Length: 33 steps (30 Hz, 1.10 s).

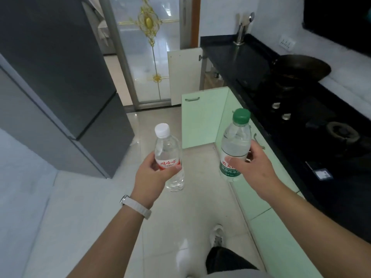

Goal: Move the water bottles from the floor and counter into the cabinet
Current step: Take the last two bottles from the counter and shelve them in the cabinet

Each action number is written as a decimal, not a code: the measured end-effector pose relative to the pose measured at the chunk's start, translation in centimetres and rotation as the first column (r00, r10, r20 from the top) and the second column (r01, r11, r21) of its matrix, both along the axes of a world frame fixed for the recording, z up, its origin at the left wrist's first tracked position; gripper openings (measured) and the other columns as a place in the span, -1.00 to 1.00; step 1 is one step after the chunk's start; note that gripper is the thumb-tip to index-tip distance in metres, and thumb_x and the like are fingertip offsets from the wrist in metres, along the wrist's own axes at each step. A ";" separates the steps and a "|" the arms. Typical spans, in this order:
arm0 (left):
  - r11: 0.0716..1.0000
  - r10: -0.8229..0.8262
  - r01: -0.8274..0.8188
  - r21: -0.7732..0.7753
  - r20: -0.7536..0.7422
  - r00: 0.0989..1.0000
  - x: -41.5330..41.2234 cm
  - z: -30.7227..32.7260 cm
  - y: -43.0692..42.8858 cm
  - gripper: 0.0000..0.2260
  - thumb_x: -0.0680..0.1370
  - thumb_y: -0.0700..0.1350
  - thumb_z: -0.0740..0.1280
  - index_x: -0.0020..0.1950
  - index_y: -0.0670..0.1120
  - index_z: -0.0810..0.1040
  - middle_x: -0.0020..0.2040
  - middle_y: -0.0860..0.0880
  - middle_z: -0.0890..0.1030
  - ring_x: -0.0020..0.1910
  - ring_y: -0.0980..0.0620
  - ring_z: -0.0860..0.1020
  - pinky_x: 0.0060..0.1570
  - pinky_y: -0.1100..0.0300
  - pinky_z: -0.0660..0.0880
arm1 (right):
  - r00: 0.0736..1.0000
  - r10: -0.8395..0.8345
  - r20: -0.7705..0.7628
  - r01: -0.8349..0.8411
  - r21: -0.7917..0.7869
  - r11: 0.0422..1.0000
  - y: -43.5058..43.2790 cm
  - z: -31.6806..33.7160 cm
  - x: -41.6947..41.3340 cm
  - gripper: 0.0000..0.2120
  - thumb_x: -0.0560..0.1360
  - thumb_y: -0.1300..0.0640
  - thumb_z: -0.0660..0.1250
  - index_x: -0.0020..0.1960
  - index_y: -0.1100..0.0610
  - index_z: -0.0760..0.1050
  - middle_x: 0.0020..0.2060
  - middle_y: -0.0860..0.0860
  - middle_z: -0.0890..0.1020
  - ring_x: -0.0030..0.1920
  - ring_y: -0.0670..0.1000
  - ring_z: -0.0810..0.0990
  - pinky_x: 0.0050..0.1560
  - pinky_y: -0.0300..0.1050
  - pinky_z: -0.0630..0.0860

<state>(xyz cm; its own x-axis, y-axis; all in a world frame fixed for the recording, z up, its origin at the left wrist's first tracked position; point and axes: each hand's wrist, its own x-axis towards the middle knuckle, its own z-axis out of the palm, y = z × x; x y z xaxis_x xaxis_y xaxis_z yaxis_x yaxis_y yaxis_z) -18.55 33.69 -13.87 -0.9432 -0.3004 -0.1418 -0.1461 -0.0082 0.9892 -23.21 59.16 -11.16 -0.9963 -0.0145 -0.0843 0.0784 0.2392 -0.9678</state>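
Currently both hands up, frame center, each w/ water bottle held upright over floor tiles. Left hand (153, 175) fingers wrapped round white-cap bottle (168, 155), red label. Right hand (255, 167) grips green-cap bottle (235, 145), green label, thumb across label. Open green cabinet door (200, 121) just behind bottles, center-right. Gas stove (321, 133) on black counter (247, 55), wok (301, 67) upper right. Grey fridge (60, 77) left.

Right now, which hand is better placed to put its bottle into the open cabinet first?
Probably the right hand: its green-capped bottle is nearer the open cabinet door; the left hand is out over the floor.
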 end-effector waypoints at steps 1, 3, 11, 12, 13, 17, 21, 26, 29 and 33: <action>1.000 0.024 -0.024 -0.013 0.004 1.000 -0.5 -0.1 -0.6 -0.66 0.40 -0.29 0.58 0.10 -0.01 0.65 -0.08 0.10 0.75 -0.11 0.18 0.70 -0.12 0.34 0.59 | 1.000 0.018 0.006 -0.018 0.002 1.000 -0.6 -0.2 -1.1 -0.59 0.39 0.14 0.55 0.15 -0.11 0.51 0.00 -0.10 0.66 -0.10 -0.23 0.62 -0.10 -0.28 0.48; 0.997 0.068 -0.068 -0.035 0.014 0.998 -1.6 -0.3 -1.6 -0.67 0.40 -0.29 0.59 0.05 0.02 0.64 -0.12 0.15 0.74 -0.15 0.22 0.68 -0.16 0.38 0.56 | 0.998 0.055 0.016 -0.055 -0.001 0.998 -1.7 -0.6 -3.5 -0.59 0.39 0.13 0.55 0.17 -0.09 0.51 0.00 -0.09 0.66 -0.06 -0.17 0.62 -0.10 -0.26 0.48; 0.980 0.160 -0.152 -0.130 0.048 0.986 -11.5 0.1 -3.5 -0.67 0.40 -0.28 0.59 0.06 0.02 0.65 -0.08 0.11 0.74 -0.11 0.17 0.69 -0.09 0.33 0.58 | 0.990 0.140 0.029 -0.137 -0.076 0.988 -5.3 -1.6 -16.2 -0.62 0.40 0.18 0.54 0.10 -0.11 0.51 -0.02 -0.13 0.65 -0.09 -0.22 0.60 -0.16 -0.37 0.47; 0.979 0.163 -0.155 -0.131 0.054 0.985 -13.0 0.3 -3.5 -0.67 0.40 -0.27 0.59 0.08 0.01 0.65 -0.07 0.11 0.74 -0.10 0.15 0.69 -0.07 0.30 0.58 | 0.989 0.145 0.031 -0.142 -0.080 0.987 -5.6 -1.6 -17.9 -0.62 0.40 0.18 0.54 0.10 -0.11 0.51 -0.03 -0.14 0.65 -0.10 -0.23 0.60 -0.15 -0.37 0.48; 0.979 0.163 -0.154 -0.132 0.056 0.985 -14.5 0.6 -3.6 -0.66 0.40 -0.26 0.59 0.09 0.00 0.65 -0.06 0.09 0.74 -0.08 0.13 0.70 -0.05 0.28 0.59 | 0.988 0.154 0.031 -0.151 -0.084 0.985 -5.9 -1.6 -19.4 -0.63 0.40 0.18 0.54 0.09 -0.12 0.50 -0.04 -0.15 0.65 -0.08 -0.23 0.60 -0.12 -0.35 0.50; 0.977 0.166 -0.157 -0.142 0.053 0.985 -19.9 1.4 -3.9 -0.66 0.41 -0.28 0.58 0.12 -0.03 0.65 -0.02 0.05 0.75 -0.02 0.06 0.70 0.03 0.21 0.62 | 0.982 0.184 0.043 -0.179 -0.108 0.978 -6.8 -1.8 -25.1 -0.64 0.40 0.19 0.54 0.04 -0.14 0.50 -0.04 -0.15 0.65 -0.01 -0.14 0.61 -0.06 -0.27 0.52; 0.971 0.182 -0.174 -0.167 0.037 0.983 -24.4 1.5 -4.7 -0.65 0.40 -0.27 0.59 0.13 -0.04 0.65 -0.02 0.02 0.74 0.00 0.00 0.70 0.04 0.19 0.62 | 0.977 0.210 0.038 -0.205 -0.103 0.973 -8.1 -1.9 -29.9 -0.65 0.39 0.17 0.54 0.03 -0.14 0.50 -0.03 -0.14 0.65 0.00 -0.11 0.62 -0.03 -0.20 0.55; 0.971 0.212 -0.206 -0.117 0.044 0.976 -28.5 1.6 -7.3 -0.68 0.41 -0.27 0.58 0.12 -0.05 0.65 -0.01 0.01 0.75 -0.01 0.01 0.70 0.02 0.19 0.64 | 0.977 0.205 0.058 -0.197 -0.119 0.973 -10.5 -2.0 -34.5 -0.66 0.40 0.17 0.53 0.04 -0.13 0.51 -0.07 -0.17 0.65 -0.03 -0.15 0.62 -0.07 -0.22 0.54; 0.969 0.224 -0.218 -0.120 0.041 0.974 -31.7 0.6 -10.6 -0.69 0.42 -0.26 0.57 0.10 -0.04 0.66 -0.04 0.04 0.75 -0.06 0.07 0.71 0.00 0.21 0.63 | 0.978 0.200 0.061 -0.193 -0.107 0.975 -13.3 -2.5 -37.6 -0.66 0.39 0.18 0.54 0.04 -0.12 0.52 -0.10 -0.18 0.66 -0.10 -0.23 0.62 -0.15 -0.32 0.52; 0.976 0.195 -0.189 -0.108 0.048 0.980 -35.9 -0.9 -14.6 -0.68 0.40 -0.25 0.58 0.08 0.01 0.65 -0.07 0.10 0.74 -0.13 0.15 0.69 -0.11 0.31 0.59 | 0.983 0.171 0.071 -0.165 -0.079 0.983 -17.0 -3.2 -41.1 -0.65 0.38 0.18 0.55 0.04 -0.11 0.52 -0.09 -0.16 0.65 -0.11 -0.19 0.62 -0.18 -0.35 0.51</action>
